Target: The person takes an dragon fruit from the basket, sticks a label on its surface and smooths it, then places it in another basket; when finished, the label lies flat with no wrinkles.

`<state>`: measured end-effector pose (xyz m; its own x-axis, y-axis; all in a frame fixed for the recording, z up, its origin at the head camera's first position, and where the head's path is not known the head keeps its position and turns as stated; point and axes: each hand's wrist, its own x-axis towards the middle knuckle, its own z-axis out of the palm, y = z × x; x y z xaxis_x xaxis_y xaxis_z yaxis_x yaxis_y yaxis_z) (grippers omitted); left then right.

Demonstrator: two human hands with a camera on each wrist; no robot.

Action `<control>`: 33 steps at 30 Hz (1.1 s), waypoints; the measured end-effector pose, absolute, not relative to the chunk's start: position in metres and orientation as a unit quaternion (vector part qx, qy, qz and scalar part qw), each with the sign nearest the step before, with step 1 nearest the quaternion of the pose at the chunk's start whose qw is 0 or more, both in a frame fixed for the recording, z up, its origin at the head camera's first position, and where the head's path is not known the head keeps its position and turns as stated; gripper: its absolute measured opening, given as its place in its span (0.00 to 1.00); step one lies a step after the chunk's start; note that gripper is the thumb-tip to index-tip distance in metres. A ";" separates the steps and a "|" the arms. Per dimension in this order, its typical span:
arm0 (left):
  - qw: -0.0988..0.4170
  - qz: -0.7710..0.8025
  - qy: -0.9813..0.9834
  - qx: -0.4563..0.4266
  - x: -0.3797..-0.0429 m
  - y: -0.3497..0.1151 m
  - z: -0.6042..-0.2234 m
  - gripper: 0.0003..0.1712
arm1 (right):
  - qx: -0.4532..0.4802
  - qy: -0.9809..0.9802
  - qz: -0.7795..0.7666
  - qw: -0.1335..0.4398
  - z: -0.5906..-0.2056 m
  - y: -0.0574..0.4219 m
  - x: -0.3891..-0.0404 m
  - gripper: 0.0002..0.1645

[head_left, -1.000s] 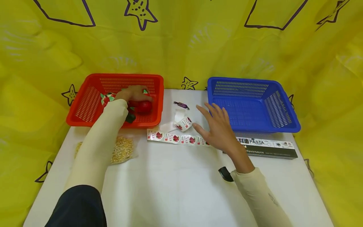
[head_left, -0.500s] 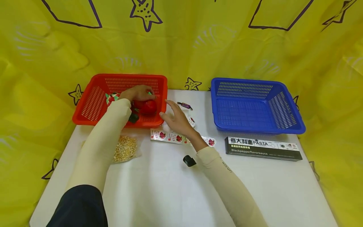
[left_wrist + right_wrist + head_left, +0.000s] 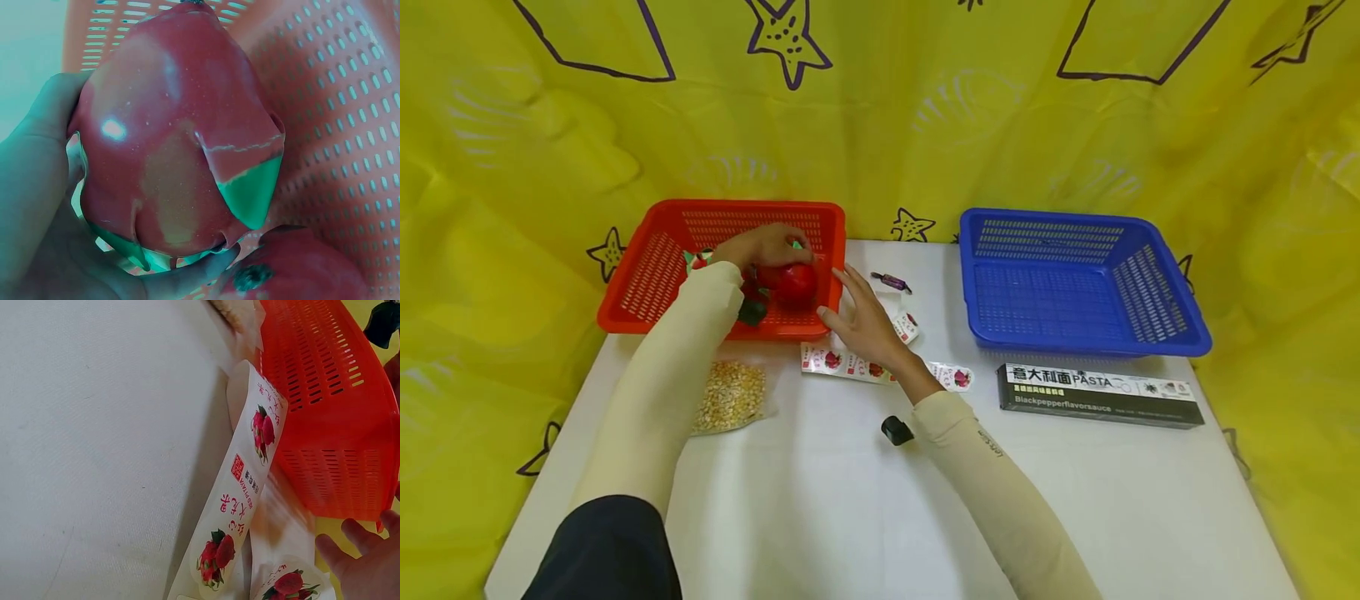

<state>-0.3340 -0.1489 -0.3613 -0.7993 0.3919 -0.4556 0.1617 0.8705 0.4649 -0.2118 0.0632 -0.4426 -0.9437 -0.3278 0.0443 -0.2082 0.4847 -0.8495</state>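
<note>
Movement of right hand (image 3: 865,321) since one second ago: from above white table (image 3: 835,500), between two baskets, to right edge of red perforated plastic basket (image 3: 643,279). Now straight, spread fingers just at this edge, holding nothing; contact with the rim impossible to tell surely. Because of this shift, black-and-white rectangular carton with word PASTA (image 3: 1101,396) no longer partly covered, and middle of white glossy sticker strip with printed red fruits (image 3: 853,366) now behind right wrist. Left hand (image 3: 767,247) in same place as before, inside the red basket, with thumb and fingers curled around big red fruit with green pointed tips (image 3: 169,137). Below, second red rounded fruit (image 3: 300,269), partly out of the left wrist view.

About materials: skin of held fruit smooth and shiny, with one bright reflection, a pale broken line and folded triangular flaps. On basket walls, many rows of narrow slots; similar slots in blue rectangular plastic basket (image 3: 1041,304) at right. In clear flat plastic bag of yellow kernels (image 3: 730,396), coarse grainy texture. Near the stickers, small purple twist-wrapped candy (image 3: 891,282). Behind everything, wrinkled yellow cloth with dark star drawings (image 3: 880,142).
</note>
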 end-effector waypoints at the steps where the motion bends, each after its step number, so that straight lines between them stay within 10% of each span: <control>1: 0.280 0.212 0.925 0.148 -0.333 -0.150 -0.359 0.26 | -0.156 0.859 -0.483 0.061 -0.443 0.063 -0.212 0.44; 33: 0.199 0.281 0.911 0.226 -0.280 -0.165 -0.310 0.23 | -0.157 0.863 -0.474 0.080 -0.440 0.069 -0.214 0.46</control>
<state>-0.2798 -0.1653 -0.3101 -0.8189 0.5234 -0.2354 0.3003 0.7404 0.6014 -0.2141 0.0688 -0.4398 -0.9378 -0.3470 0.0107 -0.1951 0.5012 -0.8430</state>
